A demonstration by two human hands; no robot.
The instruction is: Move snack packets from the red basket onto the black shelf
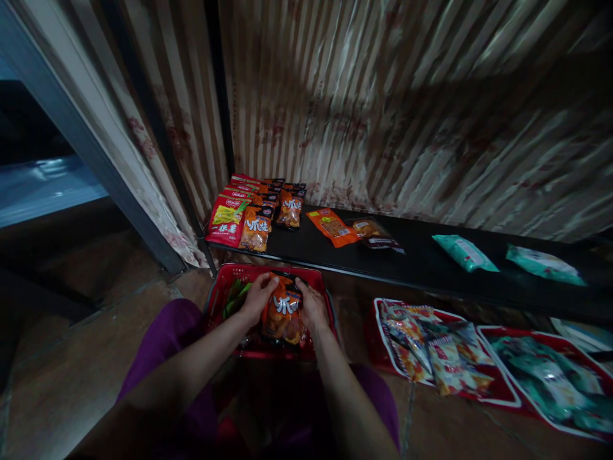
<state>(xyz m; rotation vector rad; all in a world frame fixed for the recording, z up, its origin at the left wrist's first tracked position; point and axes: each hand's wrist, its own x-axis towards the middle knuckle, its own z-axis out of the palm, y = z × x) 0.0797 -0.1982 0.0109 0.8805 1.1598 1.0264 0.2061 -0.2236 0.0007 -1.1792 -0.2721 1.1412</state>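
Note:
Both my hands reach into a red basket [316, 276] on the floor in front of my knees. My left hand [258, 295] and my right hand [311, 305] are closed on the two sides of an orange snack packet [283, 313] with white characters. Green packets [234, 297] lie in the basket to the left of it. Just beyond the basket runs a low black shelf [421, 262] with rows of red and orange packets [256, 207] at its left end.
On the shelf lie an orange packet [331, 227], a dark packet [376, 235] and two teal packets [463, 252]. Two red trays [498, 393] of mixed and teal packets sit on the floor at right. A striped wall stands behind; a door frame [96, 160] at left.

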